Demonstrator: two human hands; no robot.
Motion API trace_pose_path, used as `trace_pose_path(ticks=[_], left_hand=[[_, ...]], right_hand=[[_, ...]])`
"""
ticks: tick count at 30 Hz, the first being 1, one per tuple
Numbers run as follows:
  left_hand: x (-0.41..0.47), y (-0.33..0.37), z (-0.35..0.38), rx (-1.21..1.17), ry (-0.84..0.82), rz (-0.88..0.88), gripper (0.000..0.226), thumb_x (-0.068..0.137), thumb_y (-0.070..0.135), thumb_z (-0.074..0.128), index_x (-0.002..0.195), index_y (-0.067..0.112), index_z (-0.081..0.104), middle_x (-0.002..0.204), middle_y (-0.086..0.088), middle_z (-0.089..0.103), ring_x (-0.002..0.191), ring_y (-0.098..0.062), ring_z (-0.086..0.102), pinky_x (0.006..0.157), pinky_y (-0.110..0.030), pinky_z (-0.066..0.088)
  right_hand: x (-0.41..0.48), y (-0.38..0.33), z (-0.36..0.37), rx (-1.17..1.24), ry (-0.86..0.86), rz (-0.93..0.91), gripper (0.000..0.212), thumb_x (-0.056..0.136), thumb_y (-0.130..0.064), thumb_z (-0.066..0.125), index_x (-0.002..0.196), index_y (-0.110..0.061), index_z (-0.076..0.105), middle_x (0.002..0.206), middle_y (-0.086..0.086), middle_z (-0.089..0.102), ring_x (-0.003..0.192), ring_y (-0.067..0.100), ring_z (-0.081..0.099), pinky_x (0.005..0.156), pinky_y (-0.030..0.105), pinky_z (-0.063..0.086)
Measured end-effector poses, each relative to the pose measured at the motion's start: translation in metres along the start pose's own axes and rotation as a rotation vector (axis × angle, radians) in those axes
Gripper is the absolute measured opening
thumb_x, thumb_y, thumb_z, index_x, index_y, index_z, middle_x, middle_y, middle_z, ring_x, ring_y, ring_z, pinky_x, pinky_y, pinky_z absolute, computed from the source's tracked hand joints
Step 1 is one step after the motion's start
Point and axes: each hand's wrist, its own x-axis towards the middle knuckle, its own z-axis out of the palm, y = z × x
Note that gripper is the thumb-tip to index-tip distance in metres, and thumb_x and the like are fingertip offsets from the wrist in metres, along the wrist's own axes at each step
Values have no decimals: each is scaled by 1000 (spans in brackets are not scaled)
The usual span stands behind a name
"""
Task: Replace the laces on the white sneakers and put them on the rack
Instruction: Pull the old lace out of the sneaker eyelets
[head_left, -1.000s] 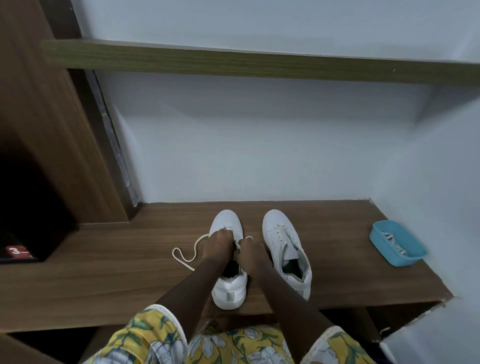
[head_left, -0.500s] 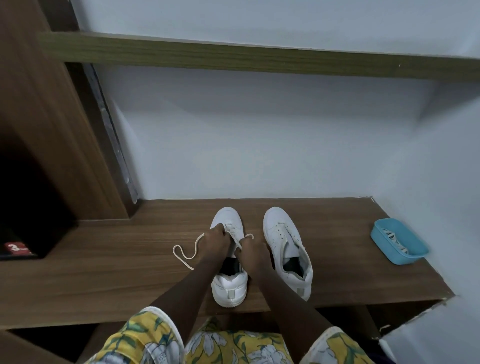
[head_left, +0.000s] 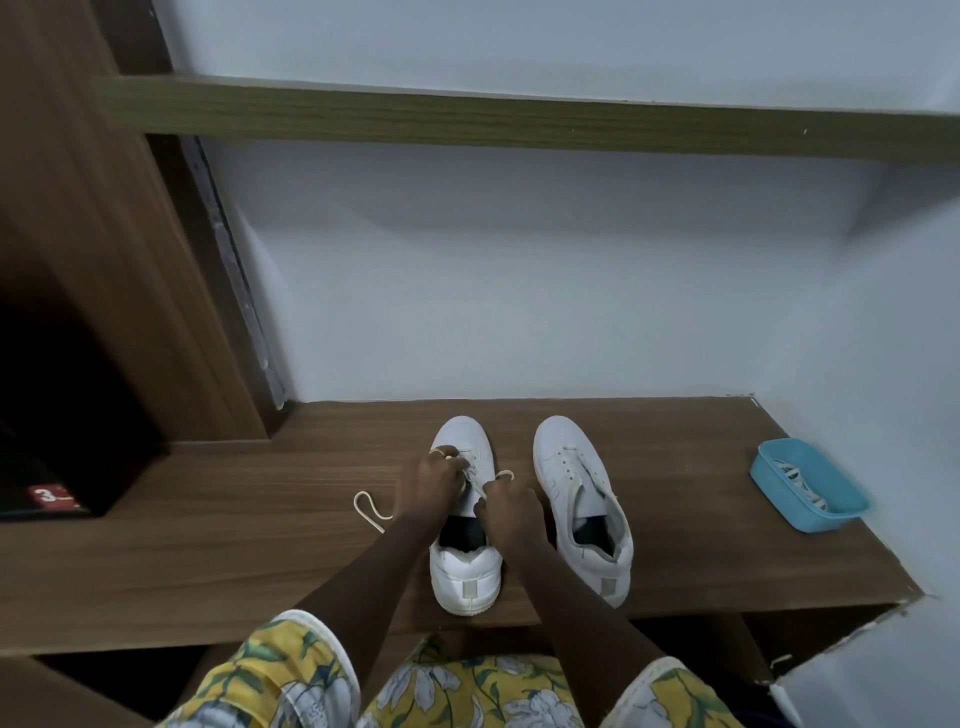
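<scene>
Two white sneakers stand side by side on the wooden shelf, toes toward the wall. Both my hands work on the left sneaker. My left hand pinches the white lace at the eyelets near the toe; the loose lace end loops out on the wood to the left. My right hand pinches the other lace end over the tongue. The right sneaker stands untouched with its tongue open and no lace that I can see.
A blue plastic tray holding striped laces sits at the shelf's right end near the wall. A higher shelf board runs across above. A dark cabinet opening lies to the left. The shelf's front edge is just behind the heels.
My left hand has moved forward along the left sneaker toward the toe, and the loose lace loop on the wood has grown shorter. The right sneaker has not moved.
</scene>
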Motion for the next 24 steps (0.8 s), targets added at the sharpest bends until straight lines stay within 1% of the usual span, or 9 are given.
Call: trace_pose_path(ticks=[2, 7, 8, 10, 12, 17, 20, 22, 24], left_hand=[[3, -4, 2, 72, -63, -1, 24, 39, 17, 87, 50, 24, 67, 59, 9, 61, 44, -12, 56, 38, -18, 32], [3, -6, 8, 65, -24, -56, 25, 46, 15, 85, 43, 18, 60, 47, 3, 54, 40, -18, 51, 40, -22, 34], [-1, -5, 6, 85, 14, -103, 20, 52, 15, 83, 48, 17, 64, 51, 0, 57, 43, -20, 54, 42, -25, 36], [-3, -2, 3, 17, 54, -205, 6, 76, 16, 70, 75, 10, 73, 74, -10, 66, 66, -29, 63, 59, -33, 45], [-2, -1, -1, -146, 96, -409, 19, 90, 17, 55, 98, 8, 71, 96, -16, 66, 89, -34, 62, 74, -37, 46], [3, -8, -2, -535, 171, -752, 17, 88, 18, 58, 89, 10, 73, 94, -15, 70, 94, -34, 62, 75, -31, 44], [1, -11, -1, -577, 117, -730, 20, 81, 12, 57, 95, 12, 72, 98, -13, 70, 98, -32, 63, 83, -34, 50], [-1, -8, -3, -454, 75, -610, 37, 79, 11, 54, 112, 20, 68, 110, -8, 68, 106, -29, 60, 89, -33, 48], [-1, -6, -3, -235, 31, -433, 39, 81, 19, 54, 117, 29, 65, 116, -1, 66, 109, -25, 58, 94, -32, 42]], right_hand=[[0, 0, 0, 7, 1, 5, 29, 97, -24, 46, 114, -7, 61, 117, 14, 56, 102, 25, 59, 82, 29, 45], [0, 1, 0, 16, -1, 11, 30, 96, -24, 47, 115, -6, 61, 118, 14, 55, 103, 26, 59, 83, 30, 46], [0, 1, 0, 16, 0, 10, 30, 96, -24, 47, 115, -6, 61, 117, 14, 55, 103, 27, 59, 82, 30, 46], [-1, 1, -1, 17, -3, 11, 29, 96, -22, 47, 112, -5, 62, 116, 14, 56, 101, 27, 60, 81, 30, 45], [-1, 1, -2, 20, -6, 14, 28, 95, -21, 46, 110, -5, 63, 115, 14, 56, 100, 27, 60, 80, 30, 45], [-1, 1, -2, 20, -18, 19, 27, 94, -18, 45, 109, -5, 63, 114, 14, 57, 100, 28, 60, 79, 30, 45], [-1, 1, -1, 20, -11, 20, 27, 95, -19, 45, 109, -5, 63, 113, 14, 57, 99, 27, 60, 73, 27, 40], [-2, 1, -1, 24, -9, 22, 27, 95, -19, 45, 111, -5, 62, 114, 14, 57, 100, 27, 60, 76, 28, 42], [-2, 1, -1, 30, -8, 24, 28, 95, -21, 46, 111, -5, 62, 115, 14, 56, 101, 27, 60, 80, 29, 44]])
